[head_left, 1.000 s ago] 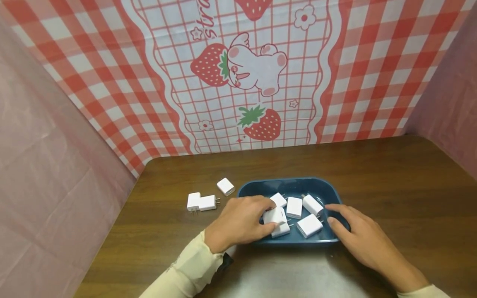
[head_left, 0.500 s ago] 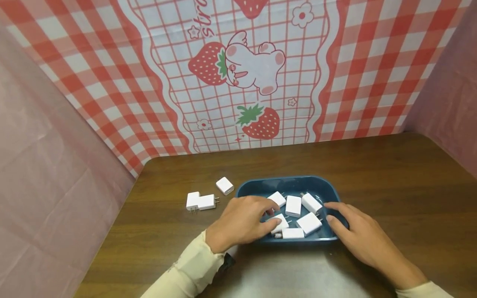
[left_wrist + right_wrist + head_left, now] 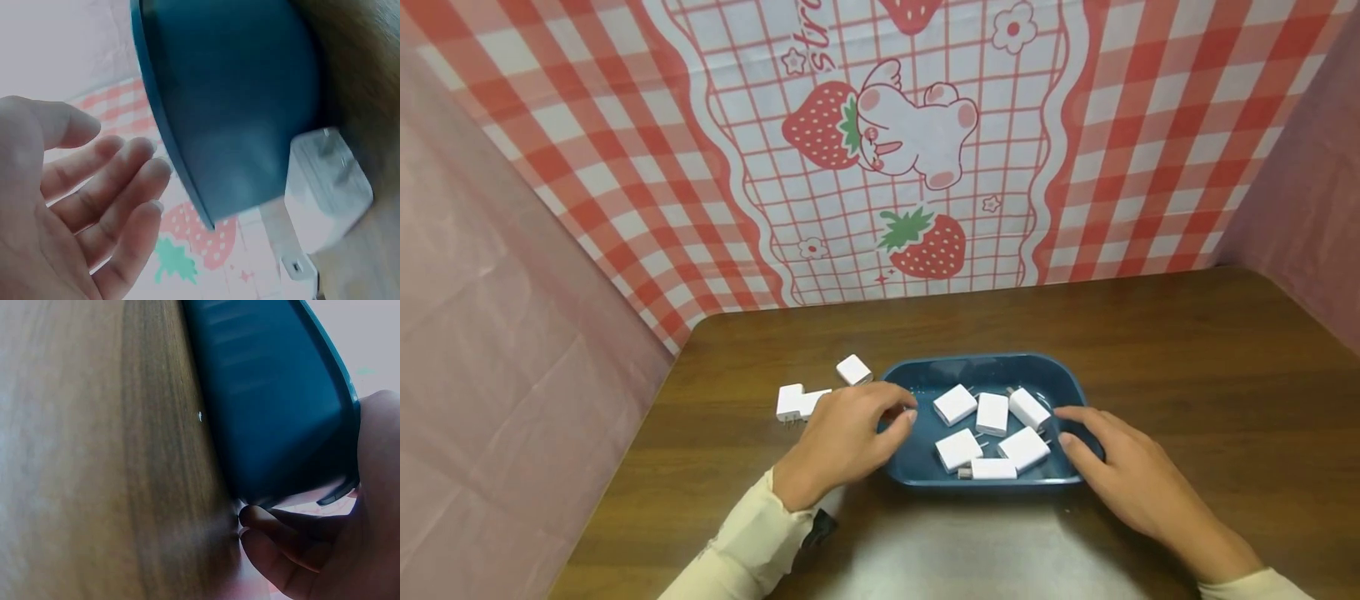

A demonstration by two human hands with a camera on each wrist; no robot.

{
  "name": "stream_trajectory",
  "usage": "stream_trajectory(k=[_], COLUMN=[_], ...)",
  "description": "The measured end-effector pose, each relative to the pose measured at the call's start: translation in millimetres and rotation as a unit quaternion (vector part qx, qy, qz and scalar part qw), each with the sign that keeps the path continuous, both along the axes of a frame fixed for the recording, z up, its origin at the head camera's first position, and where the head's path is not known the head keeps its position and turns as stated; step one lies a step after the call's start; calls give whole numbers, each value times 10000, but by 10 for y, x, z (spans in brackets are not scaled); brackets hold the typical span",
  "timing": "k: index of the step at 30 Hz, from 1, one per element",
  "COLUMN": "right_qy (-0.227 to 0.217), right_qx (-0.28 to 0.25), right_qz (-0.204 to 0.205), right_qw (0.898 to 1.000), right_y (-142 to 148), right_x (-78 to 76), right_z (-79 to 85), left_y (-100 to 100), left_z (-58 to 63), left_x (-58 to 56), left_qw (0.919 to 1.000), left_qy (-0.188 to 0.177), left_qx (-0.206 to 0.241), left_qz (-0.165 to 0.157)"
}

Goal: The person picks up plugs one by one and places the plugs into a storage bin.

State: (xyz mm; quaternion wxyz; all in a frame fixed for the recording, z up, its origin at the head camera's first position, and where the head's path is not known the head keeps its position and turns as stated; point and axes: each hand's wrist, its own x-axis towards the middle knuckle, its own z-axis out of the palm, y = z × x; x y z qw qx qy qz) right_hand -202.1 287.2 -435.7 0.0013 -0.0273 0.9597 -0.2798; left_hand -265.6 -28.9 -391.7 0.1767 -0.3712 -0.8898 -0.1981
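Note:
A blue plastic bin (image 3: 925, 421) stands on the table with several white plug-in chargers (image 3: 992, 414) lying loose in it. Just over its left end hovers my left hand (image 3: 850, 433), holding nothing. In the left wrist view its fingers (image 3: 122, 215) are bent loosely, apart from the bin wall (image 3: 231, 106). My right hand (image 3: 1131, 475) grips the bin's right end, thumb and index finger over the rim, other fingers (image 3: 281, 553) low against the outside. Left of the bin lie a single charger (image 3: 853, 369) and two touching ones (image 3: 789, 402), partly behind my left hand.
The brown wooden table (image 3: 1187, 358) extends on both sides of the bin. A red-and-white checked cloth with strawberries (image 3: 925, 246) hangs behind it. Pink cloth (image 3: 497, 333) hangs at the left and right. Something small and black (image 3: 818, 529) shows under the left wrist.
My left hand let go of a charger, which now lies at the bin's front with the others. The emptied hand then moved left to the bin's left rim. My right hand stayed put.

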Motion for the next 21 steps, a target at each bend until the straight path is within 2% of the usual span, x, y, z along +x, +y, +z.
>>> stream_trajectory(k=[9, 14, 17, 21], right_qy=[-24, -45, -43, -28], right_qx=[32, 50, 47, 35], right_qz=[-34, -44, -48, -44], right_qw=[10000, 10000, 10000, 10000], right_y=[3, -2, -5, -1], right_x=[10, 6, 5, 4], right_z=[-5, -7, -5, 0], left_y=[-266, -387, -447, -499], left_z=[31, -11, -45, -86], left_x=[-28, -32, -30, -34], left_qw=[9992, 9980, 9968, 9961], left_qy=[50, -76, -28, 5], left_qx=[182, 92, 43, -3], left_qz=[347, 627, 801, 880])
